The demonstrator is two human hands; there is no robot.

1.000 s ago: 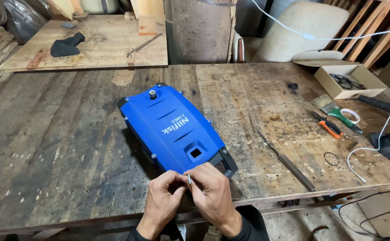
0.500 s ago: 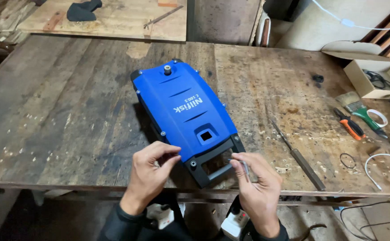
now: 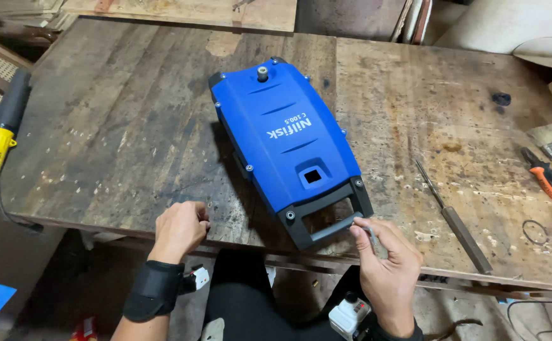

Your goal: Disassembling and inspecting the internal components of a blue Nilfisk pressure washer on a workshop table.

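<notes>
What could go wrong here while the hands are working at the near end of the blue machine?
1. The right hand pinches a small thin metal part right over the table edge; if dropped, it may fall to the floor.
2. The blue machine housing has its black handle close to that edge, so a pull could slide it off.
3. The left hand is a loose fist resting beside the housing, not steadying it.

Scarred wooden workbench (image 3: 131, 132) under blue housing (image 3: 288, 136), file (image 3: 453, 215)

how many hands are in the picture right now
2. The left hand rests on the worn wooden table edge; the right hand pinches a small metal piece by the blue plastic machine housing.
</notes>
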